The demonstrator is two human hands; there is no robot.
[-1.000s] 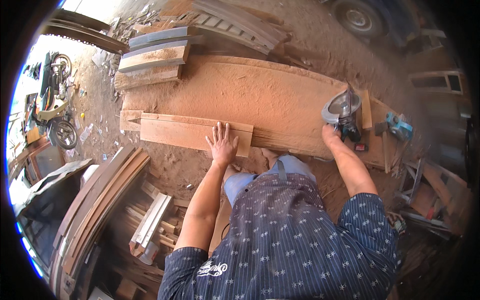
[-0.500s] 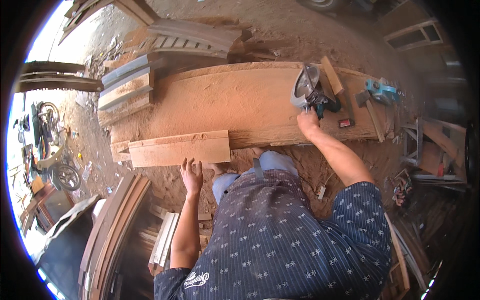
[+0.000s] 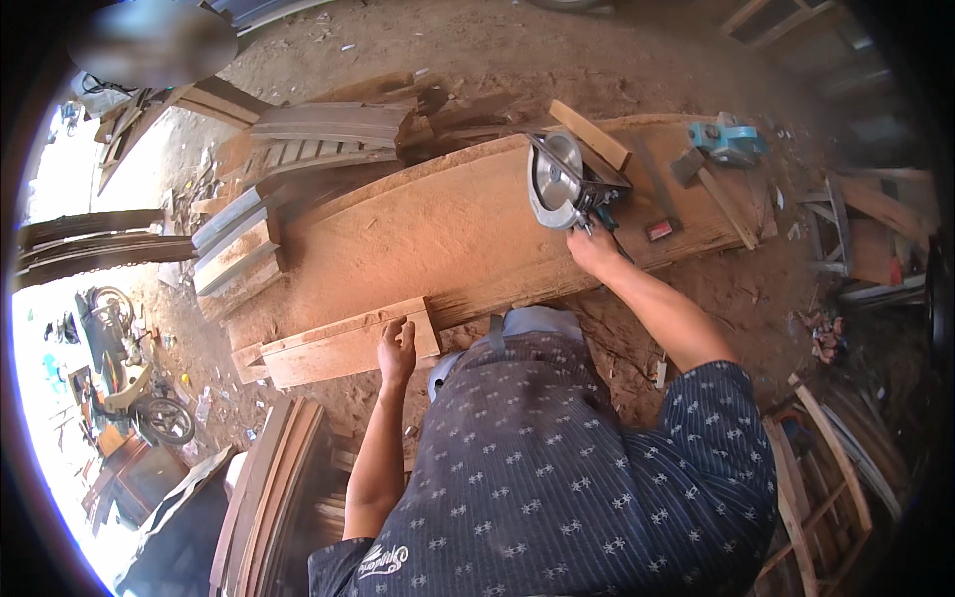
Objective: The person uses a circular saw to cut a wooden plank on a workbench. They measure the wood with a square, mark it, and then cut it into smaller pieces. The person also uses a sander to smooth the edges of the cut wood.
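Note:
My right hand [image 3: 595, 249] grips the rear handle of a circular saw [image 3: 557, 182], with its fingers wrapped round it. The saw's round silver blade and base plate face up and left over the dusty wooden slab [image 3: 398, 234]. Closer to me, a shorter plank [image 3: 343, 350] lies along the slab's near left edge. Over the right end of that plank is my left hand [image 3: 397, 350], its fingers loosely bent and nothing seen in them. Whether it touches the plank I cannot tell.
Right of the saw lie wooden blocks [image 3: 591, 132], a small red box [image 3: 659, 231], a hammer [image 3: 718, 194] and a teal power planer [image 3: 729, 141]. Grey-topped timbers [image 3: 239, 239] sit at the slab's left end. Long boards [image 3: 267, 488] stand at lower left.
My view has turned, shifting the scene. The saw has tilted, so its blade face shows more clearly. My left hand has moved from the plank's near edge to over it, its fingers bending more.

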